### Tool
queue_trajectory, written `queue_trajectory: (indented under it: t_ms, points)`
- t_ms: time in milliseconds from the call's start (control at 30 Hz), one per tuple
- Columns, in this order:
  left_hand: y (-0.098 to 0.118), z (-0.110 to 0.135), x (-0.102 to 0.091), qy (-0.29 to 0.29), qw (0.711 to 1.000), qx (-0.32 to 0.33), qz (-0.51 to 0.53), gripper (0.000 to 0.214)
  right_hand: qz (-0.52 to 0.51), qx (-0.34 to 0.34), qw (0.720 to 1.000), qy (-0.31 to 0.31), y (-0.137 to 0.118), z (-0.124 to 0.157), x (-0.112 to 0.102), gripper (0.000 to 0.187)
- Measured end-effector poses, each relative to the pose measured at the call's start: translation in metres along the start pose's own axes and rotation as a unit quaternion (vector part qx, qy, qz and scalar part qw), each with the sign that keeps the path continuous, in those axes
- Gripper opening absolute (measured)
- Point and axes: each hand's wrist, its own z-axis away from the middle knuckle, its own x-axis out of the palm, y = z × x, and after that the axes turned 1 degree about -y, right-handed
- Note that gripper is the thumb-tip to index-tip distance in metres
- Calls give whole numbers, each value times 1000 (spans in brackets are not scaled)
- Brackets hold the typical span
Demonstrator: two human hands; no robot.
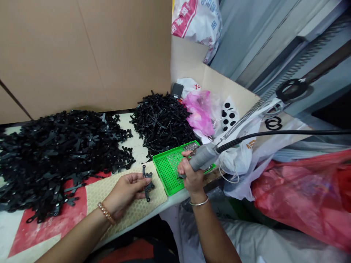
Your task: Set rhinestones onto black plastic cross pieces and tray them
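Observation:
My left hand (127, 190) pinches a small black jointed plastic part (148, 184) with several arms, just above a honeycomb-patterned cream mat (104, 195). Wrapped round a grey corded electric screwdriver (204, 157) is my right hand (190, 175), over the right side of a green perforated tray (171, 171). The screwdriver tilts, its cord end up to the right and its tip low by my fingers. Small shiny metal pieces (192, 146) lie in the tray's far right corner; my hand and the tool hide part of that side.
A big heap of black parts (68, 146) spreads over the left of the table, and a smaller heap (163, 120) lies behind the tray. A coil spring (249, 115) and black cable (290, 132) run to the tool. Pink plastic (201, 111) and red bags (307, 193) sit right.

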Motion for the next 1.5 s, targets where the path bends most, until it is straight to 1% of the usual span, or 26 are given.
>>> queue_trajectory:
  t_ms: [233,367,500,733,800,867,933,1000,1100,1200,1300,1367,1500]
  points:
    - [1,1,1,0,1000,-2,7,33,-18,-8,1000,-14,-1,0,1,40]
    - [0,1,-1,-8,1000,-2,8,36,-8,-1,1000,-17,0,1,0,42]
    - [-1,-1,-2,-1,1000,-10,13,38,6,-7,1000,-19,0,0,0,42]
    - [0,-1,1,8,1000,-15,15,32,3,-2,1000,-20,0,0,2,42]
    - [-1,-2,0,0,1000,-15,9,32,-7,-7,1000,-15,-4,-1,3,43]
    - [-3,-3,0,-6,1000,-12,8,32,-33,-18,999,-2,-13,-4,6,43]
    - [-5,-4,0,-3,1000,-7,8,31,-78,-30,996,14,-26,-7,12,44]
    - [-6,-5,-1,0,1000,-1,8,31,-130,-35,991,20,-39,-11,24,45]
    - [-8,-6,-1,-2,1000,6,0,30,-190,-16,982,-11,-51,-14,48,46]
    - [-9,-7,0,1,1000,14,-11,28,-212,21,975,-60,-49,-14,72,46]
    - [-10,-8,1,4,1000,21,-12,27,-212,43,973,-82,-40,-13,86,48]
    - [-10,-10,0,0,1000,24,-11,27,-209,47,973,-82,-35,-13,90,48]
    - [-12,-12,-1,-5,1000,28,-11,27,-202,49,975,-75,-31,-13,91,48]
